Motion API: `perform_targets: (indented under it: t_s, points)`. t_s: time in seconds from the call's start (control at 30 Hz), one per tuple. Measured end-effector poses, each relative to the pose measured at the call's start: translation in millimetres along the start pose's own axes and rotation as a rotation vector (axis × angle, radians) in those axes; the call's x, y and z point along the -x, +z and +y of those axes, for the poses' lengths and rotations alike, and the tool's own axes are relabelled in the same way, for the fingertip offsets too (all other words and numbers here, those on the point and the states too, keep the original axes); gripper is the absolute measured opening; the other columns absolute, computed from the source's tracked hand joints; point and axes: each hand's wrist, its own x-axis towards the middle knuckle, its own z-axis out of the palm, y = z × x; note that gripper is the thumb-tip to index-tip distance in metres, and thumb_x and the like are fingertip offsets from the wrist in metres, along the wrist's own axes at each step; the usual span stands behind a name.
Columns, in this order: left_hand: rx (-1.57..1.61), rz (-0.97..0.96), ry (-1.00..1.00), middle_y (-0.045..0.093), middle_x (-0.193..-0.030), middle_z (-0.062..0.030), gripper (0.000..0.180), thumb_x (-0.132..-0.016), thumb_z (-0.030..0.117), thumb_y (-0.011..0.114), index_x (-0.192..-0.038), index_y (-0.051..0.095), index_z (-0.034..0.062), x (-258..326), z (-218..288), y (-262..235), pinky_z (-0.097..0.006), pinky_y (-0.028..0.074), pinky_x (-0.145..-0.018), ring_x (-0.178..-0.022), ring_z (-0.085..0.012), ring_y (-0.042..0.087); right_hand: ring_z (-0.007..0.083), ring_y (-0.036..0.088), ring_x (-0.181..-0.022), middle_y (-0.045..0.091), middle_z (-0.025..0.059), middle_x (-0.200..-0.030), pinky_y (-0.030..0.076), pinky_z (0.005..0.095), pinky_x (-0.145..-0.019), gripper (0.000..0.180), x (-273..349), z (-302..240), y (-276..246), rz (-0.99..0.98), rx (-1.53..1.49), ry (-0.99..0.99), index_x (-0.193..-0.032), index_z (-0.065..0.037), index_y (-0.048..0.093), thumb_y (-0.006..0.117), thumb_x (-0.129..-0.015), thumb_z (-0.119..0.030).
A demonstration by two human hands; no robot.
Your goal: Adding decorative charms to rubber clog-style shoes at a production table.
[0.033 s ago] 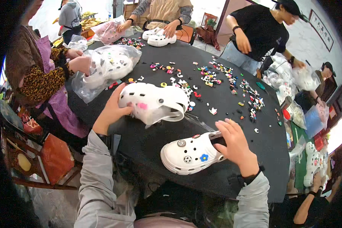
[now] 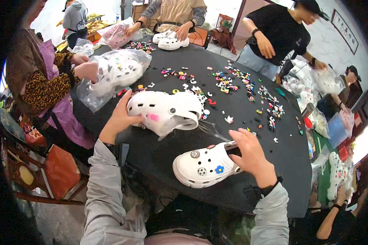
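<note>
White clog with charms lies at the near middle of the black table, toe to the left. Your hands are apart: your right hand rests at its heel opening, though you can't tell whether the fingers grip; your left hand clasps the toe end of the other white clog, farther left. Clear film trails between the 2 clogs, so a quick pull with your left could snag it and drag the near clog. If the other clog swings far, it might scatter the loose charms. Rough handling could pop the blue flower charm loose.
</note>
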Motion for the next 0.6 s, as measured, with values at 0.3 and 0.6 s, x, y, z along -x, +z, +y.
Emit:
perform_targets:
  t_s: [0.3,0.6]
  points:
    - [0.209,0.057,-0.151,0.055,-0.120,-0.0164,0.091,-0.065,0.009,0.085,-0.137,0.031,-0.0023,-13.3,16.8,30.0,-0.034,0.047,-0.092,-0.106,-0.0222,0.058,0.0254,0.056,-0.070,0.055,0.0058,-0.072,0.045,0.0381,-0.061,0.017,15.0,-11.1,2.8,-0.075,0.027,0.001,-0.070,-0.010,0.057,0.073,-0.068,-0.017]
    - [0.272,-0.596,-0.312,0.046,-0.133,-0.0238,0.100,-0.068,0.051,0.080,-0.139,0.036,-0.0051,4.3,93.6,161.5,-0.038,0.040,-0.101,-0.122,-0.0310,0.048,0.0335,0.057,-0.086,0.059,0.0106,-0.089,0.044,0.0433,-0.077,0.028,90.3,-70.9,-102.5,0.038,0.091,0.102,-0.079,-0.004,0.060,0.071,-0.053,-0.007]
